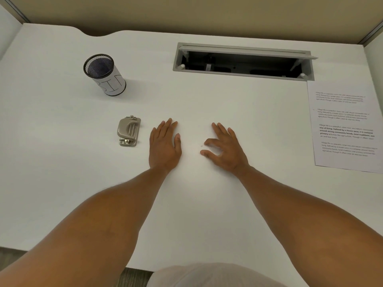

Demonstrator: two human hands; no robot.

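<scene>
My left hand point(164, 145) lies flat on the white desk point(62, 162), fingers straight, holding nothing. My right hand point(224, 147) rests on the desk a little to its right. Its index finger and thumb are bent toward a tiny paper speck point(201, 146) between them, and I cannot tell whether they touch it. A small silver hole punch point(129, 131) sits just left of my left hand. A black mesh cup point(105, 75) wrapped in a paper label reading "BIN" stands farther back on the left.
A printed sheet of paper point(344, 125) lies at the desk's right edge. An open grey cable tray point(243, 62) is set into the desk at the back. Beige partition walls close the desk at the back and sides.
</scene>
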